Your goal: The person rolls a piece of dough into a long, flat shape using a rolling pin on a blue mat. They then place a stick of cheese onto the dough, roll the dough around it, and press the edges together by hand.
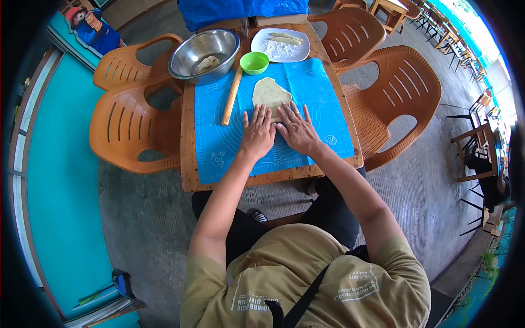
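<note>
A flat, pale sheet of dough (272,92) lies on the blue baking mat (213,136), rounded at its far end. Across its near edge rests my left hand (259,131), fingers stretched forward. My right hand (298,128) lies flat beside it with fingers spread, the two thumbs close together. Both hands cover the near end of the dough, so its shape there is hidden. To the left of the dough is a wooden rolling pin (232,98), lying lengthwise on the mat, untouched.
Beyond the mat stand a steel bowl (180,60) holding a dough lump, a small green bowl (255,63) and a white plate (301,53) with flour and rolled dough pieces. Orange chairs (402,82) flank the wooden table (187,158) on both sides.
</note>
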Demonstrator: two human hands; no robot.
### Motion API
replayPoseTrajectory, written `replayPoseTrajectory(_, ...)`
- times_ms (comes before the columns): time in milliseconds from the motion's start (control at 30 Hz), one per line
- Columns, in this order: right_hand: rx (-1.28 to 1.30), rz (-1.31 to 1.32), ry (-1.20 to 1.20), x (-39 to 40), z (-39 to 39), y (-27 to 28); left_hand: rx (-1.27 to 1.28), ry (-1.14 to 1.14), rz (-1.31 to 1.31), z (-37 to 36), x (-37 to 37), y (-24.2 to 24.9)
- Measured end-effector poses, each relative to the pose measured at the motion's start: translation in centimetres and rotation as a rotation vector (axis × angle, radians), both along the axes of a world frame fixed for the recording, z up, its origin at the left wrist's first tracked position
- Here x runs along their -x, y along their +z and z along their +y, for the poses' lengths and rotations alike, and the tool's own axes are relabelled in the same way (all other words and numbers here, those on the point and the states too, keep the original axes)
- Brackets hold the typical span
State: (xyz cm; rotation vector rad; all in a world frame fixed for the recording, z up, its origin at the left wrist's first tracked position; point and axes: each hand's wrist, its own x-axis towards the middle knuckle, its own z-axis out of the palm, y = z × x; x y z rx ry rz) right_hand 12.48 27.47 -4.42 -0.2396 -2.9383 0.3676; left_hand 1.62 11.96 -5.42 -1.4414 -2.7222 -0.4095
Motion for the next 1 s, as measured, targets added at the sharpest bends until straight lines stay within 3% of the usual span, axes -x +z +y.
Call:
replayPoseTrajectory(167,0.041,0.123,-0.047,-2.8,-1.5,0.7,-0.126,-0.040,0.125,-2.5,-2.0,0.6)
replayPoseTrajectory(367,0.017,0.110,0.065,-5.8,-3.4,0.0,-0.095,-0.108,0.072,-5.5,-4.1,-0.7)
replayPoseTrajectory(1000,-0.030,0.042,-0.013,0.6,0.1,-0.6,-0.021,0.005,0.046,-1.5,0.5,-0.4)
